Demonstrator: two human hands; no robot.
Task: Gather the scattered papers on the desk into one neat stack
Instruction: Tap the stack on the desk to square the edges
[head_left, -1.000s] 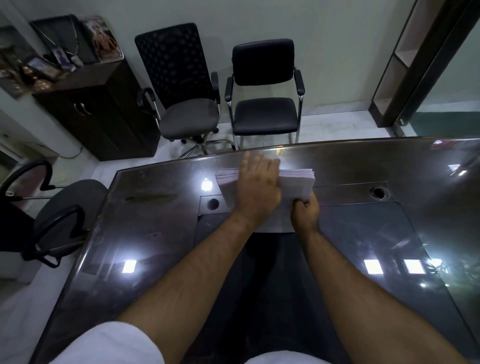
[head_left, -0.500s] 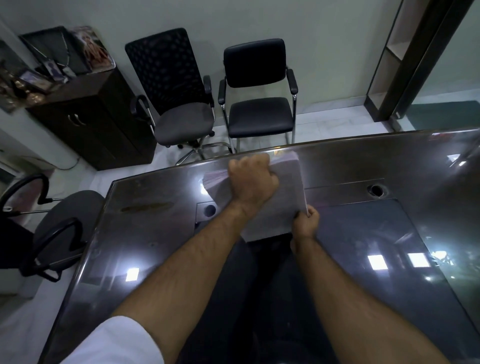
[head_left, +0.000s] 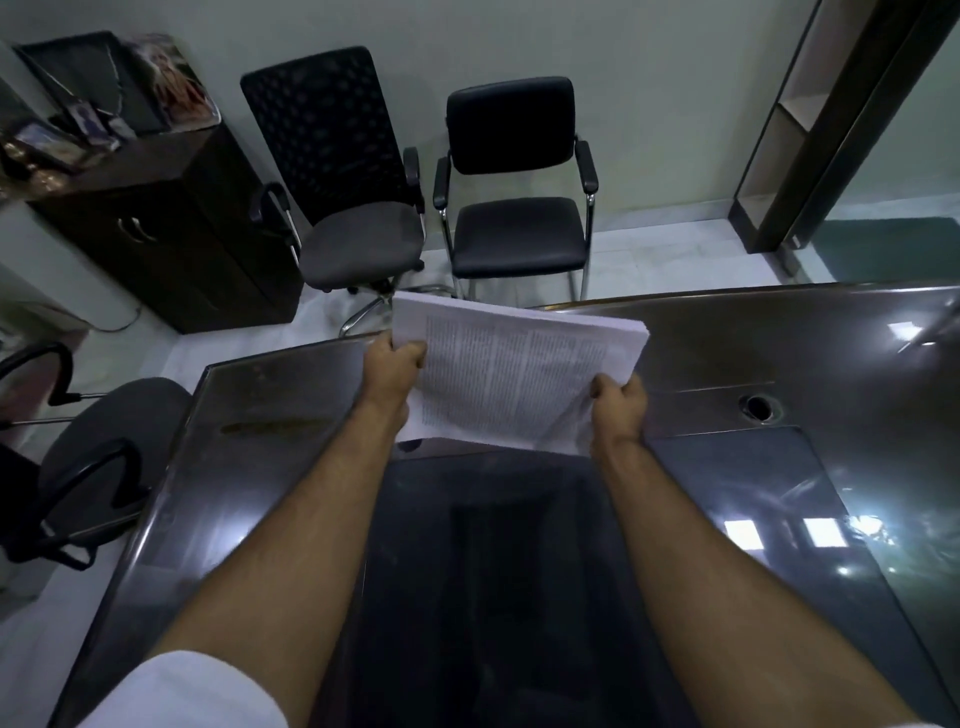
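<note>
A thick stack of printed white papers (head_left: 511, 371) is held up above the dark glossy desk (head_left: 779, 467), tilted with its printed face toward me. My left hand (head_left: 390, 366) grips the stack's left edge, thumb on top. My right hand (head_left: 618, 408) grips its lower right corner. The stack's far edge shows many sheet ends, roughly aligned. No loose papers show on the desk.
Two black chairs (head_left: 514, 182) stand beyond the desk's far edge by the wall. A dark cabinet (head_left: 156, 228) with framed pictures is at the back left. Another chair (head_left: 98, 457) sits off the desk's left side. A cable hole (head_left: 759, 408) lies at right.
The stack has been lifted off the desk and tilted up toward me. My left hand moved from pressing on top of the papers to gripping their left edge.
</note>
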